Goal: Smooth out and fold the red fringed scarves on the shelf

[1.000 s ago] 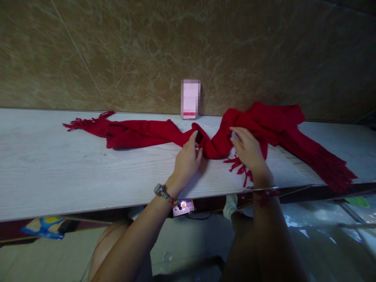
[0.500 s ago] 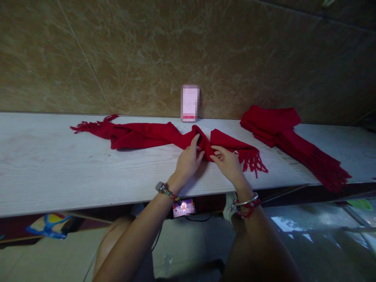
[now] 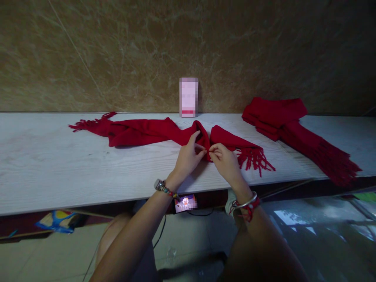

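A long red scarf [image 3: 147, 132] with fringed ends lies stretched across the pale wooden table [image 3: 58, 168]. Its middle is bunched up at the table's centre. My left hand [image 3: 189, 158] pinches that bunched fold from the left. My right hand [image 3: 225, 162] pinches it from the right, and the fingertips of both hands nearly touch. The scarf's right fringe [image 3: 254, 158] spreads out just right of my right hand. A second red scarf [image 3: 282, 117] lies folded at the back right, with its fringe trailing toward the table's front edge.
A small blurred pink box [image 3: 188, 97] stands against the brown marbled wall behind the scarf. Under the table's front edge hang a phone with a lit screen [image 3: 185, 203] and a cable. My knees and the tiled floor show below.
One second ago my right hand lay on the heaped red cloth at the right. The two scarves have since come apart, and my right hand has moved left onto the central fold.
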{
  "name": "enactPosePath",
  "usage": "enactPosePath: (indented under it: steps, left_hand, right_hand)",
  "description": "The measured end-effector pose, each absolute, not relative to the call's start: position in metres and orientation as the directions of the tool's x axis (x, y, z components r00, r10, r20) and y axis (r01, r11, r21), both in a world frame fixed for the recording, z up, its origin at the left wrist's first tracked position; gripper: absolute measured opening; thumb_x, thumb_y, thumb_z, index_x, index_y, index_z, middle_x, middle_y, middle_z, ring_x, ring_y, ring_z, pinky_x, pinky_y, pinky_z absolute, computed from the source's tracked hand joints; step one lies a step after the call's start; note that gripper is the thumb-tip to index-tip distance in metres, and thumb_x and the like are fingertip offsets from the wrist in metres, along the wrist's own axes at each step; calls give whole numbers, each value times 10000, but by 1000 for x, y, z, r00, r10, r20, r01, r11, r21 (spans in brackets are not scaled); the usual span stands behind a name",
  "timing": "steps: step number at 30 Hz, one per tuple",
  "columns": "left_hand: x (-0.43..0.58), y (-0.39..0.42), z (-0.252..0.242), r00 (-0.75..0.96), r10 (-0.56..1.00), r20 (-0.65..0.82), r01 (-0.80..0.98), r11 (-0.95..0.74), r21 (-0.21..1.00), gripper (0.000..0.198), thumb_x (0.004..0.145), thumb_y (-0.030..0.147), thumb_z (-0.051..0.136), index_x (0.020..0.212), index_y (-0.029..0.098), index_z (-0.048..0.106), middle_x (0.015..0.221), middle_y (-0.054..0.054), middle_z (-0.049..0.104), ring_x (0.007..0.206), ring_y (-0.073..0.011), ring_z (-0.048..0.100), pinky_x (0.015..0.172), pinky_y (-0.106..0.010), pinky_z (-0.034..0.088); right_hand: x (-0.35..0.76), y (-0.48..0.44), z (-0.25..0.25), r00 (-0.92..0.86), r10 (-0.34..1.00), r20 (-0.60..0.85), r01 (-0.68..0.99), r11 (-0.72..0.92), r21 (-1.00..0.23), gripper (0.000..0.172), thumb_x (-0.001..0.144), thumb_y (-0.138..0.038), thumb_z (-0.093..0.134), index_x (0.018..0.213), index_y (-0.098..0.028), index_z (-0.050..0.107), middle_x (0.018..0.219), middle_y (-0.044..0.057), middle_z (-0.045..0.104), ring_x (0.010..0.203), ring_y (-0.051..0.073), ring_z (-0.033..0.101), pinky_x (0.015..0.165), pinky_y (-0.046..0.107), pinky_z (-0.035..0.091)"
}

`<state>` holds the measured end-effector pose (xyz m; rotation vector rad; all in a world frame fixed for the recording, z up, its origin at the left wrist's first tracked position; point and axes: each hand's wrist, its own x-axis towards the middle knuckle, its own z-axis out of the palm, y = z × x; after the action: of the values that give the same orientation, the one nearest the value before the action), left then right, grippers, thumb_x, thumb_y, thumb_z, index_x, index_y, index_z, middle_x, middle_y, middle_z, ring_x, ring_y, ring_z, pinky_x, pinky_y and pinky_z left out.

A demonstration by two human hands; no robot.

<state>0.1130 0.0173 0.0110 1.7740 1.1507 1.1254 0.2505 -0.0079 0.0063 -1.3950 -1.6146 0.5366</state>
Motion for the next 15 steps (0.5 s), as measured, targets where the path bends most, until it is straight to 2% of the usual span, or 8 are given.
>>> enactPosePath:
  steps: [6, 10, 15]
  left_hand:
    - [114, 16, 14, 211, 940, 267, 327, -325, 887, 661, 743, 53, 589, 1361, 138, 372, 868, -47, 724, 784, -143, 675, 773, -272, 516]
    - [113, 16, 13, 200, 942, 269, 327, -323, 888, 651, 749, 61, 586, 1361, 132, 376, 866, -51, 722, 782, -146, 671, 768, -278, 517]
    - [113, 17, 12, 202, 946, 254, 332, -310, 891, 662, 742, 49, 590, 1364, 118, 374, 847, -51, 719, 764, -147, 668, 756, -277, 516]
  right_hand:
    - [246, -7, 11, 88, 869, 486, 670, 309, -675, 120, 692, -108, 556, 668, -203, 626, 816, 58, 633, 781, 192, 617, 735, 336, 538]
    - [243, -9, 12, 105, 873, 477, 716, 266, -645, 126, 727, -160, 582, 682, -196, 694, 879, 81, 600, 771, 194, 607, 680, 331, 552]
    - [242, -13, 15, 64, 878, 475, 777, 255, -576, 153, 734, -149, 597, 688, -197, 735, 861, 76, 584, 770, 191, 604, 714, 338, 543]
